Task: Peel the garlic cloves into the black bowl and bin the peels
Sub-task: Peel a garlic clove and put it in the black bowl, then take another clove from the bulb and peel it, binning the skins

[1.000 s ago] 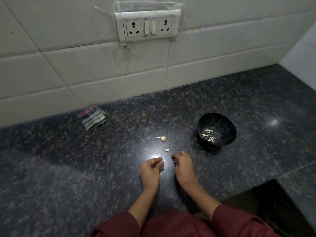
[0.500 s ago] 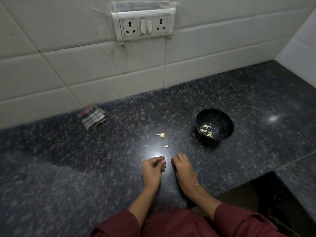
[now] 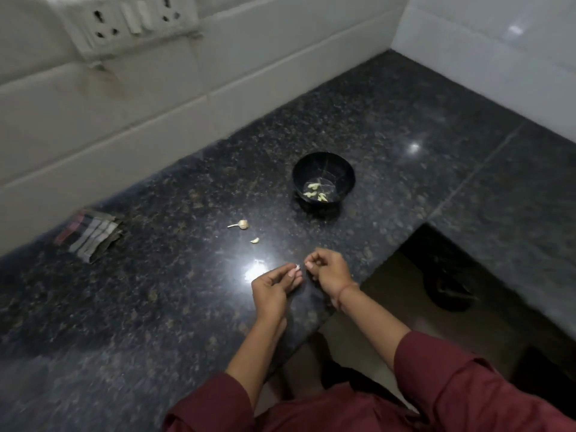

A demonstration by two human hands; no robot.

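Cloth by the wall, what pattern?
The cloth is striped or checked: grey, white, a red edge. Head view, somewhat blurred.

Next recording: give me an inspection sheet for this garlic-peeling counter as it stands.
Surface: dark speckled granite counter, glossy.
Job's things: round black bowl holding peeled cloves; small garlic bulb remnant with stem and loose clove on counter.
Clutter: folded checked cloth by wall.
Hands: left hand pinches small pale garlic piece; right hand curled beside it, contents unclear.
Cables: nothing seen.
Surroundings: white tiled wall, white socket plate.
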